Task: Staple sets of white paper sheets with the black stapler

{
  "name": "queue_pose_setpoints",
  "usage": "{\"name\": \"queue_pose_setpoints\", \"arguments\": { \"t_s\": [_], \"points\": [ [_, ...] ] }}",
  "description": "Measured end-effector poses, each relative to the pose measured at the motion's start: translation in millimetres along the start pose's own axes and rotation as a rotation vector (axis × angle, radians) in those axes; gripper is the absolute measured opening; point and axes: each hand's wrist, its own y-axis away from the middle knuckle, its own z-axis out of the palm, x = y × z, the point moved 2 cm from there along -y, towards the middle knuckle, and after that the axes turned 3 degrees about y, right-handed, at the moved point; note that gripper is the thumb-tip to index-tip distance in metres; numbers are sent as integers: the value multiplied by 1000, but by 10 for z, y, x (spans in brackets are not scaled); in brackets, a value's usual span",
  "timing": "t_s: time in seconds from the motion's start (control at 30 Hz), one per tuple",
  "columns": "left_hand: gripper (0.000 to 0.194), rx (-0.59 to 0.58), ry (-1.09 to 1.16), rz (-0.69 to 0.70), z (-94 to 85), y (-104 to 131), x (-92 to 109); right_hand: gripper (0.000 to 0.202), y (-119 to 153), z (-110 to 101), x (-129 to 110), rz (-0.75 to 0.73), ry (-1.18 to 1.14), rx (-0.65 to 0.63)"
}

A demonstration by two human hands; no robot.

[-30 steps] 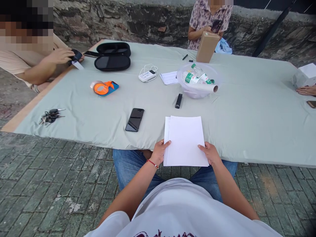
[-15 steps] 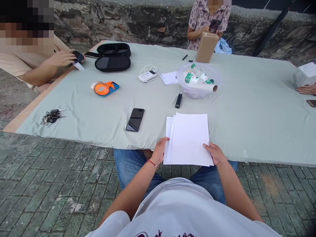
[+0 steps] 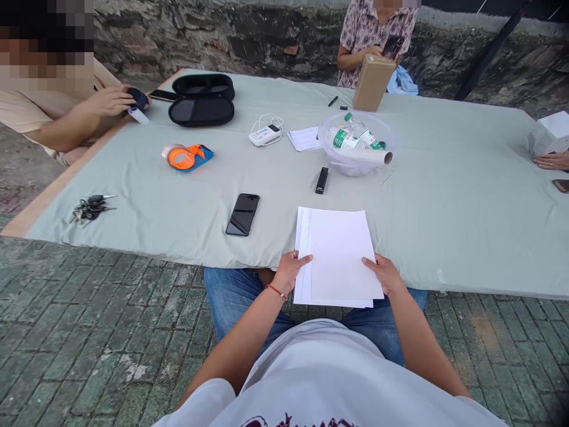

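Now the papers (image 3: 340,255) sit in both hands, out of line with one another. Half a second ago the left hand (image 3: 290,271) had its thumb out at the edge; that thumb lies over the sheets, pressing their left margin. The right hand (image 3: 386,274) pinches the opposite side, thumb on top. So the two hands stand apart, each clamped on the papers.

The lower edge has changed too: an under sheet pokes out toward the lap below the top sheet (image 3: 342,249), and other sheets show as a strip along its left side. I take this to mean the sheets are being shifted against each other within one bundle, and that their edges are not yet even.

The bundle overlaps the near edge of the table (image 3: 448,237); I can't tell whether it rests there. Left of the papers lies a phone (image 3: 242,214); just beyond them, a small black object (image 3: 322,181); farther beyond, a plastic bowl (image 3: 349,169) holding bottles (image 3: 345,141). The phone and bowl have stayed put.
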Motion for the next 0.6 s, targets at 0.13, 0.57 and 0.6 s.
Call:
{"name": "queue_pose_setpoints", "arguments": {
  "t_s": [0.13,0.57,0.6],
  "points": [
    [51,-35,28,-9,31,31,52,33,-30,-60,19,-9,18,48],
    [48,-76,31,34,15,13,0,35,38,53,-125,-13,-85,-90],
    [49,-56,33,42,8,8,-2,34,25,67,-127,-13,-76,-70]
  ]
}}
